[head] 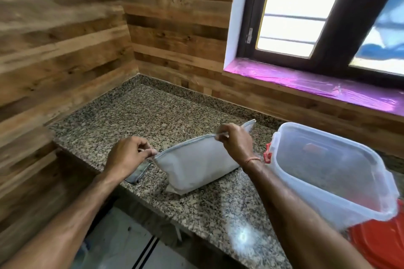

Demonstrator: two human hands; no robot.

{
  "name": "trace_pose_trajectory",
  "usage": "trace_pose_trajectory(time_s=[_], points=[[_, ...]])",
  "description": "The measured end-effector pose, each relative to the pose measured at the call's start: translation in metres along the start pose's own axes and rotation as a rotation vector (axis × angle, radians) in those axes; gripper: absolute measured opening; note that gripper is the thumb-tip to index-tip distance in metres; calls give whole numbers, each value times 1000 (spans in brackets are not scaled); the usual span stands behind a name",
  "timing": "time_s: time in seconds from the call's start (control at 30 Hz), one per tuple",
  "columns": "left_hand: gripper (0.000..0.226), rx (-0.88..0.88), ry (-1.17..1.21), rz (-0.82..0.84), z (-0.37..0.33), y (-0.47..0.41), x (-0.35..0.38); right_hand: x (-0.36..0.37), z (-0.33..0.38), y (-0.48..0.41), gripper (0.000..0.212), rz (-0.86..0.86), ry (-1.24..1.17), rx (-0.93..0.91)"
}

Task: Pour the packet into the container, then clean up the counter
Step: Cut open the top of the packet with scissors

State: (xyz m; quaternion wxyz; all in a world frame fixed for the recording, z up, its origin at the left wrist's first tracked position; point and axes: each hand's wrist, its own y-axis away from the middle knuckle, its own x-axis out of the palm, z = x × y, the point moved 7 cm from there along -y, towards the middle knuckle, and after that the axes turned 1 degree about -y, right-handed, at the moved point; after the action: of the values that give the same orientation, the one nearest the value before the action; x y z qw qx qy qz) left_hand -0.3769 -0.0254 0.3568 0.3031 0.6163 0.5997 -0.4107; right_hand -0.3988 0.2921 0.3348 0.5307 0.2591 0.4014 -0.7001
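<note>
A grey-white packet (196, 166) stands upright on the granite counter (142, 116), its sealed top edge running from lower left to upper right. My left hand (126, 155) pinches the left end of that top edge. My right hand (235, 142) pinches the top edge further right, near the middle. To the right of the packet sits a large clear plastic container (332, 172), open and without a lid on it, tilted toward me. A red latch (267, 155) shows on its left side.
A red lid (380, 240) lies under the container at the lower right. A small dark scrap (137, 172) lies on the counter under my left hand. Wooden walls enclose the counter's back and left. A purple window sill (317, 85) runs above the right. The counter's front edge drops to the floor.
</note>
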Motion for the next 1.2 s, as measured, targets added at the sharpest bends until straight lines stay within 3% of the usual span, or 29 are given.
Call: trace_pose_trajectory(time_s=[0.17, 0.27, 0.5, 0.6, 0.67, 0.8, 1.03, 1.2], points=[[14, 54, 105, 37, -22, -16, -23, 47, 79, 28, 31, 211, 5, -246], [11, 95, 190, 85, -35, -23, -23, 68, 113, 40, 33, 220, -67, -305], [6, 191, 514, 173, -34, -27, -12, 90, 144, 33, 21, 184, -150, -177], [11, 98, 688, 74, -3, -27, -12, 100, 138, 32, 22, 232, -313, -76], [9, 8, 616, -10, 29, -21, -6, 107, 126, 32, 27, 254, -500, 70], [18, 42, 496, 226, 42, 4, 41, 112, 115, 33, 27, 258, -633, 206], [22, 167, 327, 38, 27, -4, 45, 97, 105, 30, 33, 166, -489, 222], [30, 268, 261, 103, 26, -13, 51, 52, 56, 15, 31, 13, -380, 314]])
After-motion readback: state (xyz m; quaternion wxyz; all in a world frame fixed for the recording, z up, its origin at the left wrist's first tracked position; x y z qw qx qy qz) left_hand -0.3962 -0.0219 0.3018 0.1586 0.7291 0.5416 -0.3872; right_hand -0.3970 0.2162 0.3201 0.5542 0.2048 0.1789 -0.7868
